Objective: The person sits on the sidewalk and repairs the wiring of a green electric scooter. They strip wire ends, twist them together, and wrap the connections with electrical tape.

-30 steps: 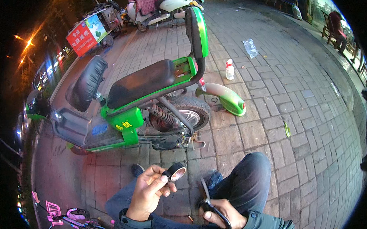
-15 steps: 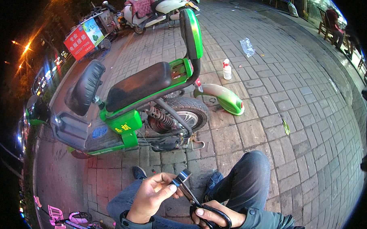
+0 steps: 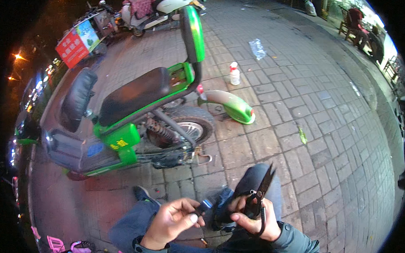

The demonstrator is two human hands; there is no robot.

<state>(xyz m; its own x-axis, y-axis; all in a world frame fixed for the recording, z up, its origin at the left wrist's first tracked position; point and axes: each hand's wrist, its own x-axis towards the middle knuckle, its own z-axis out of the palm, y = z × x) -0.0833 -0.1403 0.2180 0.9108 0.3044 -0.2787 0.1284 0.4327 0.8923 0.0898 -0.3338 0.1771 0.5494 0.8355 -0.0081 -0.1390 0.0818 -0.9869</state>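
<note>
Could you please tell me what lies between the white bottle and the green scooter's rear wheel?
In the head view, a curved green fender lies between the white bottle and the rear wheel.

Grey paving bricks [image 3: 335,144] fan right across the ground! Orange lamps [image 3: 18,56] glow far left, and a wooden chair [image 3: 343,27] stands by the bright glass front [image 3: 370,16], upper right.

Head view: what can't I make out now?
Head view: scissors' handles, partly hidden by the right hand.
Head view: black tape, partly covered by the left hand.
Head view: pink bicycle, cut off by the lower edge.
Head view: bottle label, too small to read.
</note>
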